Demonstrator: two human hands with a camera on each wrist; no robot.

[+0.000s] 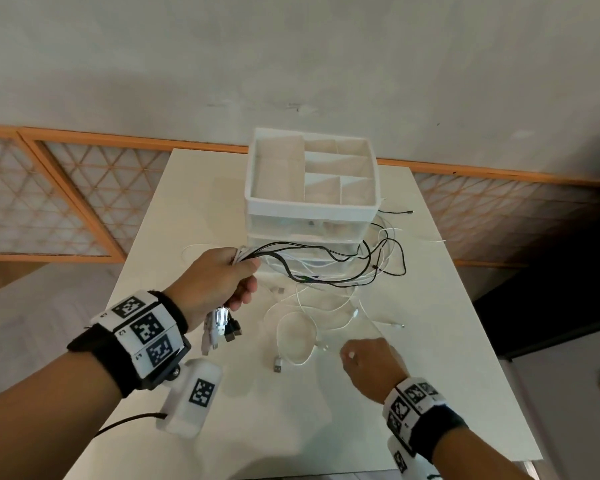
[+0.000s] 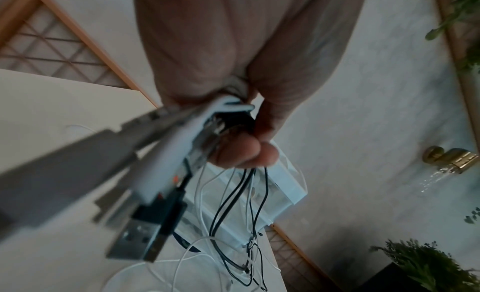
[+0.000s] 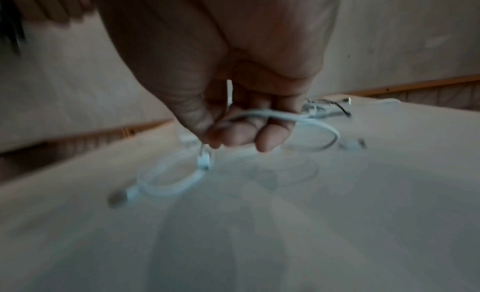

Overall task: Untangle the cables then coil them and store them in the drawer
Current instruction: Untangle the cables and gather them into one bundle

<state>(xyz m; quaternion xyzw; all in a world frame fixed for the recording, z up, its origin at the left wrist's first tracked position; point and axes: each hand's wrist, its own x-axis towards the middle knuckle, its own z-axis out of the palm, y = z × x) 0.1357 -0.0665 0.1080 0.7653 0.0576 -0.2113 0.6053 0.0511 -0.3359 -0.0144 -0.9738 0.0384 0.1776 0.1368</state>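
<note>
The work is at the untangling step: nothing is coiled yet, and no cable is seen in the drawer unit. The left hand (image 1: 222, 278), at centre left of the head view, has its fingers (image 2: 244, 152) curled tightly round a bundle of black and white cables (image 1: 326, 261), with their USB plugs (image 1: 222, 327) hanging below the fist. The free lengths run to the right in a loose knot in front of the white drawer unit (image 1: 310, 202), which stands at the upper centre of the bench (image 1: 430, 393).

At the lower right, the right hand (image 1: 371, 362) hovers low over the bench, its fingers (image 3: 241, 136) curled and pinching a thin white cable (image 3: 311, 123), which loops across the bench toward a USB plug (image 1: 278, 365) lying at centre.

The next move probably calls for drawing that white cable clear of the knot while the left hand holds the plugs steady, pulling gently so that the crossings loosen rather than tighten. Whether it is snagged among the black strands cannot be told.
</note>
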